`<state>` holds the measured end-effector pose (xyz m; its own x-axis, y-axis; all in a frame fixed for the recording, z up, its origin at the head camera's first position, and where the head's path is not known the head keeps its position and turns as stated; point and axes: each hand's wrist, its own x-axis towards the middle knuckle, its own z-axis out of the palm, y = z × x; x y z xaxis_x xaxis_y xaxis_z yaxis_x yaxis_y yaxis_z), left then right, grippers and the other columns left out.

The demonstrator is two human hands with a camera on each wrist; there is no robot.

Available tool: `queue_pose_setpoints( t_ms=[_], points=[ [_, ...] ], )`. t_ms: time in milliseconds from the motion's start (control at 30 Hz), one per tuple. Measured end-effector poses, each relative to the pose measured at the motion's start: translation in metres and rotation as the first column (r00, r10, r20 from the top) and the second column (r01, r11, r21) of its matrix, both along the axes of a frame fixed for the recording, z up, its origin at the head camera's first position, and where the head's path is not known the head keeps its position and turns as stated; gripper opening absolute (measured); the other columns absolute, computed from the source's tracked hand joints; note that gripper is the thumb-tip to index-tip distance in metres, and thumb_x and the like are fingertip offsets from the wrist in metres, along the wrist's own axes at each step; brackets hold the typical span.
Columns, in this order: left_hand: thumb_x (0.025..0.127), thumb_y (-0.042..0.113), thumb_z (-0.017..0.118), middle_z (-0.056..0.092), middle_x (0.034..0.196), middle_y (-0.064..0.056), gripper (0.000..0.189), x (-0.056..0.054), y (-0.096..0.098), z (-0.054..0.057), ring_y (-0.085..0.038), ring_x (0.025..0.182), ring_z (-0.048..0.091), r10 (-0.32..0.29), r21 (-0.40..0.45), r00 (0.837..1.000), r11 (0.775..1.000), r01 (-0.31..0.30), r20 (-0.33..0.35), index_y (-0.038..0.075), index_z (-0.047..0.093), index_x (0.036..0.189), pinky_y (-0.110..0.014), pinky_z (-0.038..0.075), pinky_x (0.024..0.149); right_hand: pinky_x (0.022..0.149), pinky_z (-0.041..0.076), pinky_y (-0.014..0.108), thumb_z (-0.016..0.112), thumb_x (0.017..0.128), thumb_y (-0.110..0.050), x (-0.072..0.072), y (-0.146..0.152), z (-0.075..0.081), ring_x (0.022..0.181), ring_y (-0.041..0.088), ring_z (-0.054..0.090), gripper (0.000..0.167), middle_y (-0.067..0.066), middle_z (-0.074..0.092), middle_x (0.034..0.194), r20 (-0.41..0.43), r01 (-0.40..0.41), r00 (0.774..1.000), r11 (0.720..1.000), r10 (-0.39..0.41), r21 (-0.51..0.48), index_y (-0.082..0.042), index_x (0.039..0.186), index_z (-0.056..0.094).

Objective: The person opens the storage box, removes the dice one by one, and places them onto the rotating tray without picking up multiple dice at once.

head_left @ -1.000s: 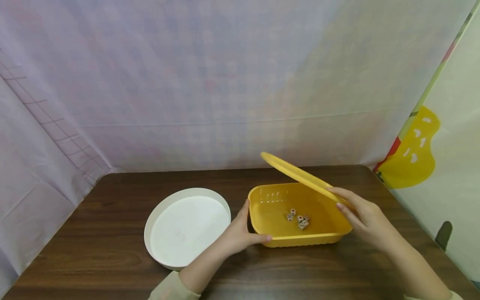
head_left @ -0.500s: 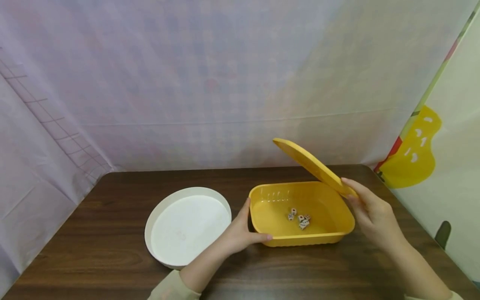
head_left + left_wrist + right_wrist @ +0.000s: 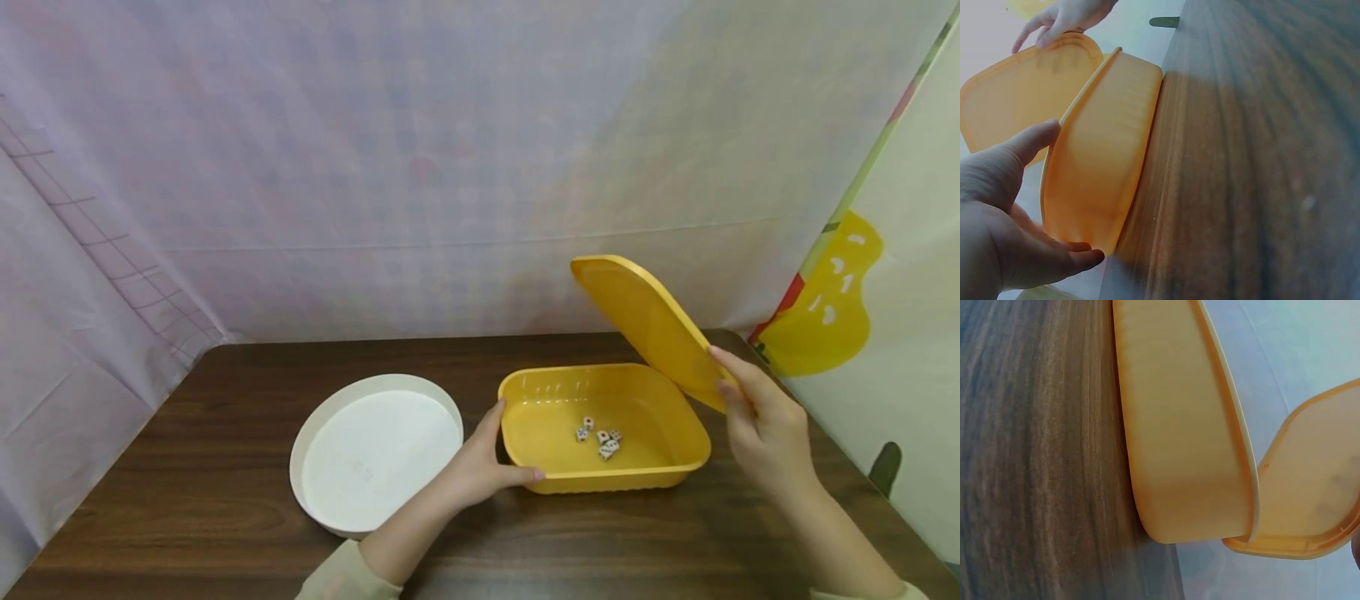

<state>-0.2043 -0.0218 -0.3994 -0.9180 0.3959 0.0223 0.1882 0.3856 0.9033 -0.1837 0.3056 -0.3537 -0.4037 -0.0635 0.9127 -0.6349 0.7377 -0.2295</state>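
Observation:
A yellow plastic box (image 3: pixel 611 482) stands uncovered on the table, with several white dice (image 3: pixel 608 449) lying loose on its floor. My left hand (image 3: pixel 474 473) grips the box at its left end, thumb on the front wall and fingers along the left side. The left wrist view shows that thumb (image 3: pixel 1040 139) against the rim. My right hand (image 3: pixel 771 429) pinches the edge of the yellow lid (image 3: pixel 651 321), which is tilted steeply above the box's right back corner. In the right wrist view the lid (image 3: pixel 1319 487) appears beside the box's rim; little of the hand shows there.
A round white tray (image 3: pixel 303 483) with a low rim sits left of the box, close to my left forearm. The dark wooden table (image 3: pixel 187 467) ends at a pale cloth (image 3: pixel 375 167) hanging behind it. A light wall (image 3: pixel 900 333) borders the right side.
The right hand has swung the lid up and to the right, tilting it more steeply, so more of the box's inside shows. My left hand and the box have hardly moved.

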Motion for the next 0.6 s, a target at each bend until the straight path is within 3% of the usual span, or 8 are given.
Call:
queue_pose_setpoints(
  t_ms=[100, 233, 333, 600],
  points=[
    [0.074, 0.032, 0.083, 0.019, 0.155, -0.017, 0.109, 0.0, 0.0, 0.0, -0.032, 0.14, 0.021, 0.003, -0.001, 1.0, 1.0, -0.003, 0.005, 0.004, 0.014, 0.153, -0.054, 0.02, 0.109, 0.072, 0.035, 0.01, 0.054, 0.098, -0.028, 0.001, 0.001, 0.002, 0.071, -0.002, 0.039, 0.037, 0.003, 0.066, 0.098, 0.006, 0.017, 1.0, 1.0, -0.017, -0.024, 0.0, 0.12, 0.064],
    [0.074, 0.032, 0.083, 0.019, 0.156, -0.017, 0.109, 0.0, 0.0, 0.0, -0.032, 0.14, 0.021, 0.004, 0.001, 1.0, 1.0, -0.004, 0.011, 0.004, 0.014, 0.153, -0.054, 0.02, 0.109, 0.066, 0.035, 0.011, 0.055, 0.098, -0.022, 0.003, 0.005, 0.005, 0.066, -0.002, 0.036, 0.033, 0.006, 0.059, 0.078, 0.026, 0.049, 0.999, 0.998, -0.048, -0.031, -0.002, 0.122, 0.063],
    [0.073, 0.031, 0.083, 0.019, 0.156, -0.017, 0.109, 0.0, 0.0, 0.0, -0.032, 0.14, 0.021, 0.004, 0.008, 1.0, 1.0, -0.004, 0.015, 0.004, 0.014, 0.153, -0.054, 0.02, 0.109, 0.061, 0.033, 0.012, 0.057, 0.097, -0.015, 0.004, 0.009, 0.007, 0.062, -0.002, 0.032, 0.03, 0.0, 0.047, 0.067, 0.061, 0.062, 0.996, 0.997, -0.06, -0.044, -0.002, 0.123, 0.063],
    [0.072, 0.031, 0.084, 0.02, 0.156, -0.016, 0.11, 0.0, 0.0, 0.0, -0.032, 0.14, 0.021, 0.008, 0.006, 1.0, 1.0, -0.008, 0.022, 0.005, 0.014, 0.153, -0.054, 0.02, 0.109, 0.06, 0.029, 0.01, 0.058, 0.092, 0.004, 0.005, 0.017, 0.01, 0.059, 0.001, 0.031, 0.034, -0.004, 0.037, 0.062, 0.128, 0.074, 0.99, 0.987, -0.056, -0.141, -0.001, 0.126, 0.06]
  ],
)
